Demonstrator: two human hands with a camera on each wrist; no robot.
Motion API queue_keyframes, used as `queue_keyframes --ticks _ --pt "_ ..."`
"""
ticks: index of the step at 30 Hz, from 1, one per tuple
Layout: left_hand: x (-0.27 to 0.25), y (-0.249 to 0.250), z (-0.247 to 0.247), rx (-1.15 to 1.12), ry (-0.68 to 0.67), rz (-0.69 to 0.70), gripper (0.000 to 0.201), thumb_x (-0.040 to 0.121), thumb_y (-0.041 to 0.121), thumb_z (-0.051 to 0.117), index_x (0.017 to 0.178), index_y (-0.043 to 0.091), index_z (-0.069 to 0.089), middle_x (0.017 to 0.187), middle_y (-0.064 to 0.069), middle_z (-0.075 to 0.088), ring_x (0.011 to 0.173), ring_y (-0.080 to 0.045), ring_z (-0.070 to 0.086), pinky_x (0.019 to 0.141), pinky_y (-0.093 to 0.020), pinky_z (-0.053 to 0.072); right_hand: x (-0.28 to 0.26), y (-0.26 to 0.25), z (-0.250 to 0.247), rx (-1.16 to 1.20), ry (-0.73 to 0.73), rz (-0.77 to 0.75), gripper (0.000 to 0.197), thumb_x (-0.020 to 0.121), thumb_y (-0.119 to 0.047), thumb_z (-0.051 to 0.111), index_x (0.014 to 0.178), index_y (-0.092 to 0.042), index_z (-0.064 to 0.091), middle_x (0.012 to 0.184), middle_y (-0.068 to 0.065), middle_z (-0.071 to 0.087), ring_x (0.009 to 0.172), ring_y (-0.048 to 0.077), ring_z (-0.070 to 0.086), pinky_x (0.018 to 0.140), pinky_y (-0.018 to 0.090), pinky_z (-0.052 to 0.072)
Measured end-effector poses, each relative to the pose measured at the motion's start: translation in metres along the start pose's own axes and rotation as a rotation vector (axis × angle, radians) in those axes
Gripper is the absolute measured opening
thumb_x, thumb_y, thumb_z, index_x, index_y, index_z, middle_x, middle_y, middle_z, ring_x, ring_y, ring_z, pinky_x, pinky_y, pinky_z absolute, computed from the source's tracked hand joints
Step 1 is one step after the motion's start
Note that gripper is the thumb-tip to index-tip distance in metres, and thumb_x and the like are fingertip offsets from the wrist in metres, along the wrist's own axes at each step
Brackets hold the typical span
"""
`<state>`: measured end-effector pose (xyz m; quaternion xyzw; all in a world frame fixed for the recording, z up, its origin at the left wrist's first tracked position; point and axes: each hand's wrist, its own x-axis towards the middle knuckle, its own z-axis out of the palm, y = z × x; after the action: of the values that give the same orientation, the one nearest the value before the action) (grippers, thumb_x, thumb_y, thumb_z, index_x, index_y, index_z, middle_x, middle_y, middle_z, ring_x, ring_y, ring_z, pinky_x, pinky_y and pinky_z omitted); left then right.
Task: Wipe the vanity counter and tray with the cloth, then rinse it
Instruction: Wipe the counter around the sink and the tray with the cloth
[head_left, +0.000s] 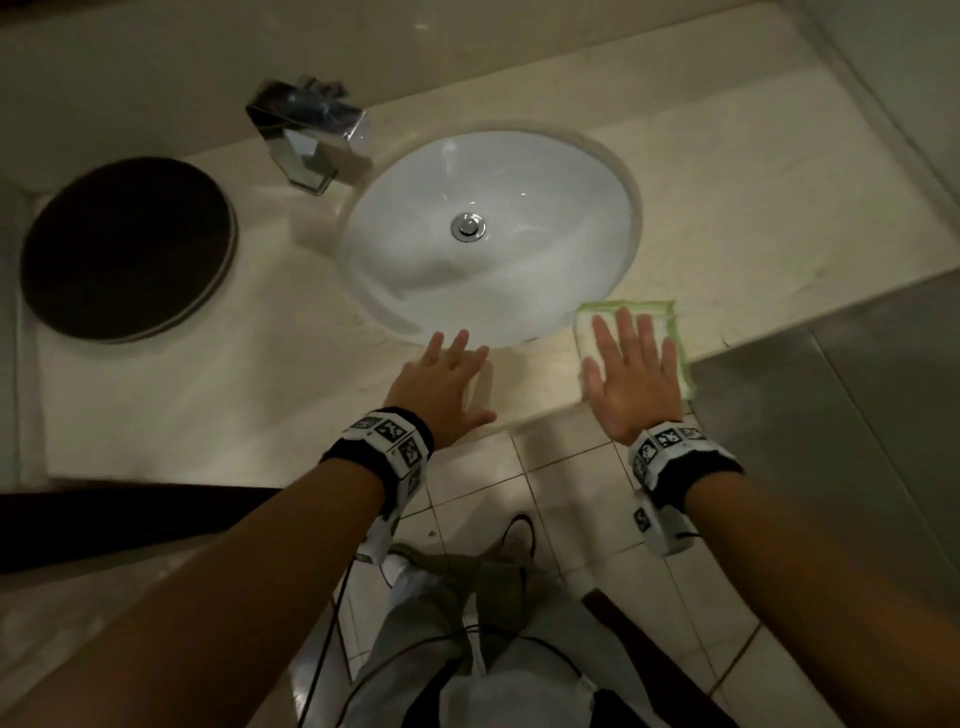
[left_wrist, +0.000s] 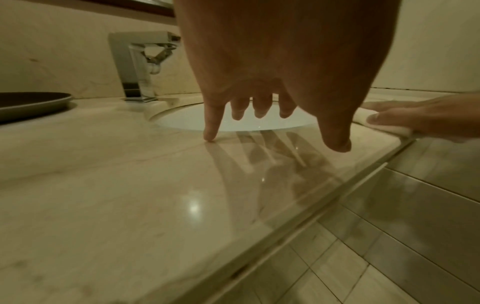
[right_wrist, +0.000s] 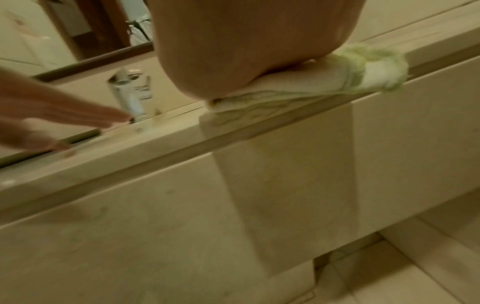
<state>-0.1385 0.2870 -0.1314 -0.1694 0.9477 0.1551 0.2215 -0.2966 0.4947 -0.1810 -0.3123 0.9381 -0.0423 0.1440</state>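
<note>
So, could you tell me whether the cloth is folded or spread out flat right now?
Folded. The right wrist view shows the cloth in stacked layers along its edge, pressed flat under the right hand at the counter front.

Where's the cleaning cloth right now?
In the head view the cloth lies flat under the right hand at the counter's front edge, just right of the sink.

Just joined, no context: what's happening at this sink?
A person is wiping the counter. Their right hand presses flat on a green-edged cloth at the front edge, right of the basin. The left hand is open, fingertips on the bare counter in front of the basin. The dark round tray sits untouched at far left.
</note>
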Motion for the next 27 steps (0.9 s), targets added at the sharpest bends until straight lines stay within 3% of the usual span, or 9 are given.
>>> queue_keyframes --ticks 3,7,11,15,21,25,27 --pt "0.010 0.012 0.004 0.070 -0.058 -0.011 0.089 0.085 0.069 0.047 0.153 0.032 0.003 0.162 0.001 -0.005 0.149 -0.029 -0.001 0.112 -0.060 0.025 0.010 0.023 -0.008 0.003 -0.003 0.042 0.063 0.096 -0.050 0.009 0.156 -0.031 0.001 0.164 0.003 -0.004 0.150 0.025 -0.007 0.120 0.052 -0.003" --pt "0.019 0.019 0.008 0.100 -0.138 -0.037 0.091 0.084 0.071 0.046 0.152 0.035 -0.001 0.162 0.001 -0.009 0.148 -0.032 -0.004 0.109 -0.069 0.020 0.009 0.000 0.005 0.024 0.031 0.116 0.064 0.096 -0.046 0.010 0.156 -0.026 0.003 0.164 0.009 -0.003 0.150 0.032 -0.007 0.118 0.056 -0.005" --pt "0.019 0.021 0.007 0.071 -0.168 -0.058 0.089 0.084 0.070 0.046 0.152 0.037 -0.001 0.162 0.003 -0.012 0.148 -0.030 -0.009 0.110 -0.070 0.016 -0.010 -0.044 0.021 0.029 0.083 -0.086 0.061 0.098 -0.043 0.021 0.155 -0.020 0.019 0.162 0.015 0.012 0.148 0.039 0.007 0.116 0.063 0.004" --pt "0.018 0.022 0.005 0.030 -0.166 -0.073 0.088 0.084 0.070 0.047 0.152 0.039 0.000 0.162 0.004 -0.012 0.148 -0.028 -0.010 0.111 -0.068 0.012 -0.022 -0.063 0.028 0.015 0.079 -0.192 0.061 0.099 -0.042 0.027 0.155 -0.021 0.017 0.163 0.014 0.009 0.149 0.038 0.008 0.115 0.063 0.006" --pt "0.021 0.021 0.002 -0.034 -0.175 -0.096 0.090 0.082 0.067 0.054 0.152 0.042 0.003 0.162 0.008 -0.010 0.149 -0.023 -0.010 0.113 -0.067 0.009 -0.004 -0.024 0.021 0.024 0.072 -0.270 0.059 0.099 -0.045 0.028 0.154 -0.027 0.021 0.163 0.006 0.014 0.150 0.031 0.010 0.117 0.058 0.010" --pt "0.021 0.020 0.000 -0.041 -0.187 -0.099 0.091 0.083 0.064 0.056 0.152 0.041 0.002 0.161 0.008 -0.010 0.149 -0.023 -0.009 0.113 -0.067 0.009 0.027 0.027 0.001 -0.013 0.113 -0.119 0.060 0.098 -0.046 0.025 0.154 -0.025 0.023 0.162 0.009 0.016 0.148 0.033 0.014 0.117 0.059 0.012" --pt "0.020 0.021 0.000 -0.042 -0.181 -0.103 0.091 0.083 0.064 0.057 0.151 0.041 0.001 0.161 0.008 -0.010 0.149 -0.023 -0.009 0.113 -0.066 0.009 0.040 0.054 -0.011 0.016 0.081 -0.027 0.060 0.099 -0.045 0.023 0.155 -0.027 0.014 0.164 0.007 0.008 0.150 0.031 0.006 0.118 0.058 0.007"
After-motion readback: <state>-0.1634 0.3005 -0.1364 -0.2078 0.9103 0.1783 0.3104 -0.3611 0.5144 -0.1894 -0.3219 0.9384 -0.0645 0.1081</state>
